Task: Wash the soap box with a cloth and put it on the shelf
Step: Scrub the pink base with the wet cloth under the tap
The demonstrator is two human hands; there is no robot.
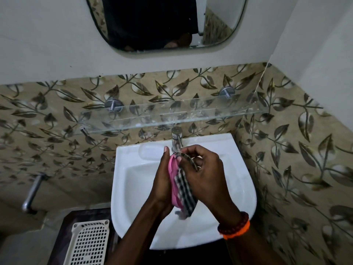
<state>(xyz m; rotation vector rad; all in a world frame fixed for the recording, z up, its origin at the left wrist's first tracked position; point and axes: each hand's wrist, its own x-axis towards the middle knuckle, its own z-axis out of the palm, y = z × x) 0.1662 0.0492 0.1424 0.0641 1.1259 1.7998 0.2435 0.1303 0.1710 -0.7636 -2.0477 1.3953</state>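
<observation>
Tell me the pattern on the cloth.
The cloth is black-and-white checked, seen best in the head view, against the pink soap box.

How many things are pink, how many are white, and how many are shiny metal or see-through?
Pink: 1, the soap box
White: 2, the sink and the basket
Checked black and white: 1, the cloth
Shiny metal: 2, the tap and the wall pipe
See-through: 1, the glass shelf
Total: 7

Both forearms showing bare, no sleeves; right wrist wearing dark bead bracelet [234, 222] beside orange band [236, 233].
</observation>
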